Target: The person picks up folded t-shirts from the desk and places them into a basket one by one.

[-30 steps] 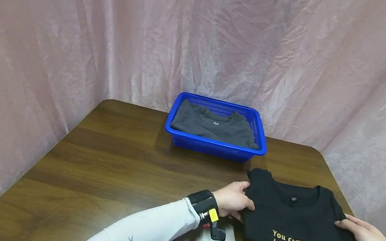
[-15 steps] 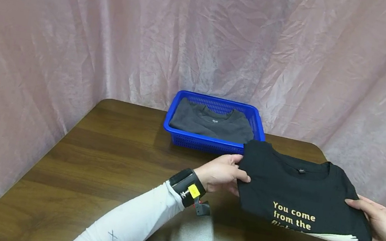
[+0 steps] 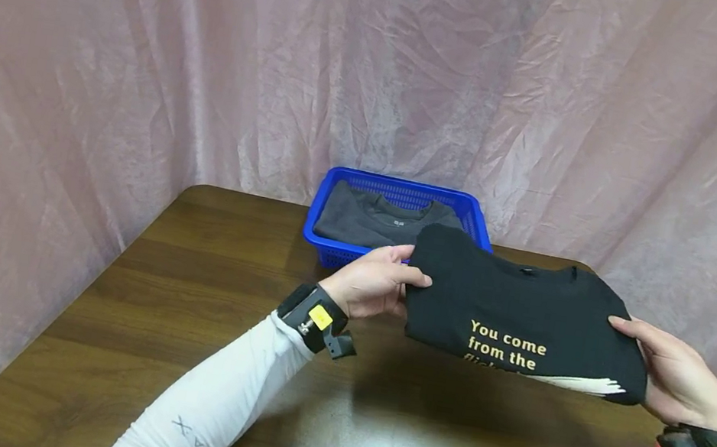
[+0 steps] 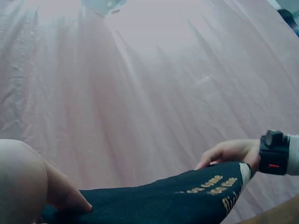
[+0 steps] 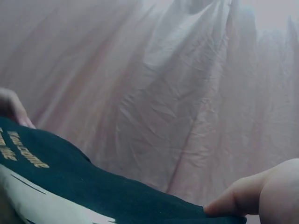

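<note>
A folded black T-shirt (image 3: pixel 519 309) with yellow lettering and a white brush-like print hangs in the air above the table, stretched between both hands. My left hand (image 3: pixel 374 281) pinches its left edge, thumb on top and the other fingers underneath. At the opposite edge my right hand (image 3: pixel 684 373) grips the cloth the same way. In the left wrist view the shirt (image 4: pixel 154 200) sags a little between the hands. Behind its left upper corner is a blue plastic basket (image 3: pixel 316 229), partly covered by the shirt in the head view. Inside the basket lies a folded dark grey shirt (image 3: pixel 359 216).
The brown wooden table (image 3: pixel 181 290) has rounded far corners, and the basket stands near its back edge. A pink curtain (image 3: pixel 271 64) hangs behind and along both sides. The shirt's shadow falls on the tabletop below it.
Both hands have lifted the black T-shirt off the table and carried it away from the body and to the left, toward the basket. The basket and the grey shirt stay put.
</note>
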Demonstrator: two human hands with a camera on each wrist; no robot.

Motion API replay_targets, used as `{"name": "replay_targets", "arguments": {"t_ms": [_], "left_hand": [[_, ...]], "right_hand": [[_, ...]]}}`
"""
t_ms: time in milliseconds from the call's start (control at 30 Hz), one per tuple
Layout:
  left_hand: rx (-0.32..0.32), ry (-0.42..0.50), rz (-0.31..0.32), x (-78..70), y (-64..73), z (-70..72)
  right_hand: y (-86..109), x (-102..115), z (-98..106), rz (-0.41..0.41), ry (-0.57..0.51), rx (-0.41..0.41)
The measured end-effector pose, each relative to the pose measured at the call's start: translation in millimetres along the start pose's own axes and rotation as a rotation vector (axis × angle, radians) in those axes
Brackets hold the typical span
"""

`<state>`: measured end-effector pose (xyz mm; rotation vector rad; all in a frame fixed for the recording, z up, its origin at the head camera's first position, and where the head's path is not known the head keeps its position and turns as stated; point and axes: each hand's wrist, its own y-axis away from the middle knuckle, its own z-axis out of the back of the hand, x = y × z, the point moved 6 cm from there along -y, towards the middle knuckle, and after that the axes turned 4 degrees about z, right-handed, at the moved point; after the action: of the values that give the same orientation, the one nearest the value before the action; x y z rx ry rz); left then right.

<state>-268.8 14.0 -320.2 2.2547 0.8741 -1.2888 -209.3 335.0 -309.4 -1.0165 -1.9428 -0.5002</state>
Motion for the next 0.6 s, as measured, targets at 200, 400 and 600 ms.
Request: {"name": "replay_targets", "arguments": {"t_ms": [200,400,600], "left_hand": [[-0.022,0.003,-0.02,-17.2,9.5,16.6],[-0.087,0.032,-0.036,-37.1,23.5,43.2],[-0.153,0.077,-0.072,-56.8,36.2,74.4]], "right_hand": [[-22.4,-1.9,-12.9,0.039,-0.112,0.053],[-57.5,-2.9,-20.7,0.098,-0.14,0.014],[-99.7,-3.2,-30.1,0.125,-0.138,0.017]]}}
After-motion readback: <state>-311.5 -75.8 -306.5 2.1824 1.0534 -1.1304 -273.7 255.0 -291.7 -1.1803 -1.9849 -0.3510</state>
